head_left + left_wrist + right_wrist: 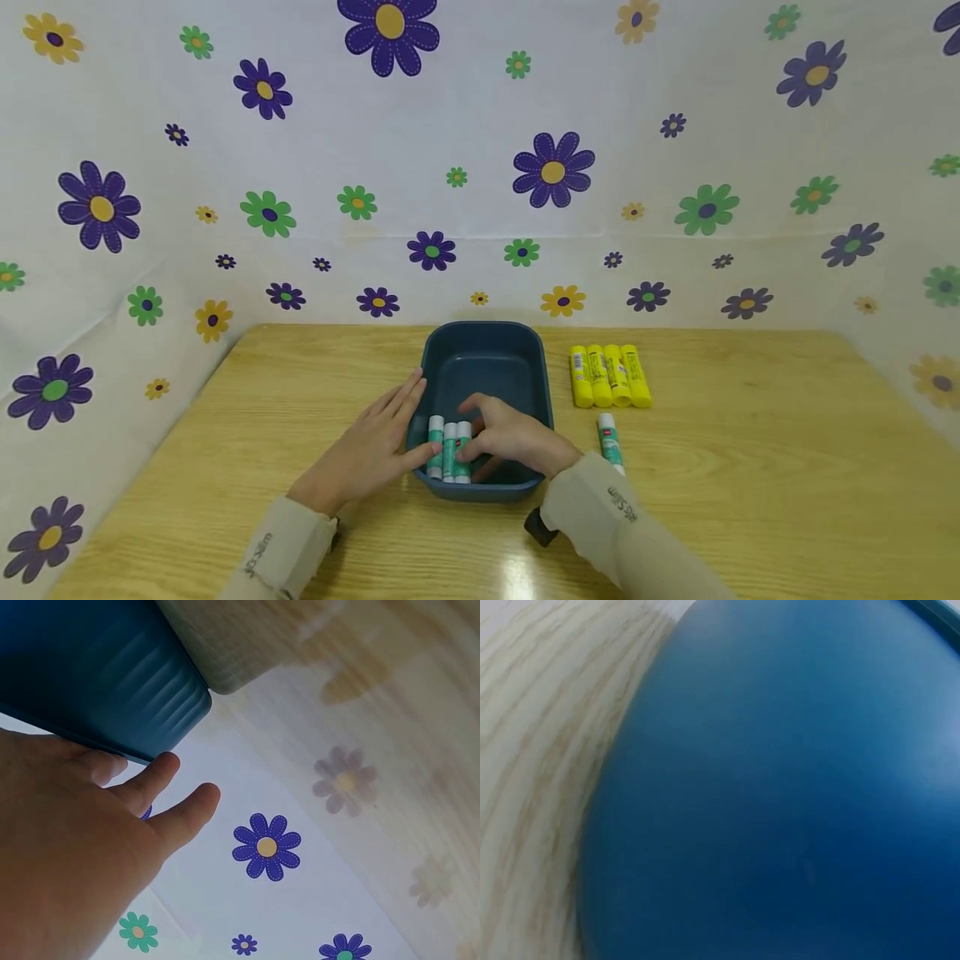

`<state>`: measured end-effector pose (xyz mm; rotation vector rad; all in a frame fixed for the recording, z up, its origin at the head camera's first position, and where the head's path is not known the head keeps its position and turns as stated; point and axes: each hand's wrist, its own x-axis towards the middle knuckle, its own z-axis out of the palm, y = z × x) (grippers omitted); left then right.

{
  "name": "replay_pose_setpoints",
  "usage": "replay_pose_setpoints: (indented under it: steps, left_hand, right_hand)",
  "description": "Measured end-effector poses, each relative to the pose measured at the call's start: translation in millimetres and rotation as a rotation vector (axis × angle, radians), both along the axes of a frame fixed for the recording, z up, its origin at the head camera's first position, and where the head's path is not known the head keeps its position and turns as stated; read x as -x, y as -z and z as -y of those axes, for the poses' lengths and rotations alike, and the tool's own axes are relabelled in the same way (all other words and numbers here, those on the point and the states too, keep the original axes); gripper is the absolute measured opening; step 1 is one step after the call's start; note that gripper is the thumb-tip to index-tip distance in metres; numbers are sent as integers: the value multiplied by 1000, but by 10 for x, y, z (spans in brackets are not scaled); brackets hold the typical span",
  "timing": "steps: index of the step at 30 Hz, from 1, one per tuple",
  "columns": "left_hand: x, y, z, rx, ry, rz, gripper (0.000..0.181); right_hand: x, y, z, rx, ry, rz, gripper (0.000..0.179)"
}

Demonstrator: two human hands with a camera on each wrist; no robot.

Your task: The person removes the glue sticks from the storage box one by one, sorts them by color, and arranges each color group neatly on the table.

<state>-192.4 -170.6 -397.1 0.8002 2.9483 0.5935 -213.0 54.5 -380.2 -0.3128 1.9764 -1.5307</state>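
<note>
A dark blue plastic bin (486, 493) stands on the table, with three green-and-white glue sticks side by side in its near left corner. My right hand (521, 437) reaches into it from the right and pinches the rightmost glue stick (464, 431). Along the left rim lie the straight fingers of my left hand (363, 457), the thumb touching the leftmost glue stick (436, 429). Between those two sits the middle glue stick (449, 458). The left wrist view has the left hand (82, 840) against the bin's outer wall (142, 682). In the right wrist view the bin wall (765, 765) hides the right hand.
Right of the bin, several yellow glue sticks (611, 377) lie in a row on the wooden table (750, 467). Nearer, another green-and-white glue stick (609, 440) lies beside my right sleeve, its lower end partly covered. A flowered white cloth (465, 108) hangs behind the table.
</note>
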Motion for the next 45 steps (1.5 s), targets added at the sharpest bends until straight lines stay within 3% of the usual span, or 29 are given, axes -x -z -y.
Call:
replay_pose_setpoints:
  steps: [9,20,35,45]
  left_hand:
    - [3,-8,13,-7,-1,-3,89]
    - [8,-17,14,5,-5,5,89]
    - [-7,-34,-18,-7,-31,40,89]
    - [1,-21,-16,-21,-30,28,91]
  right_hand:
    - [15,3,14,-3,-67,-5,49]
    - [11,-4,-6,58,-98,-28,51]
    - [92,-69,-105,158,39,-73,54]
    - [129,-165,-256,167,55,-137,54]
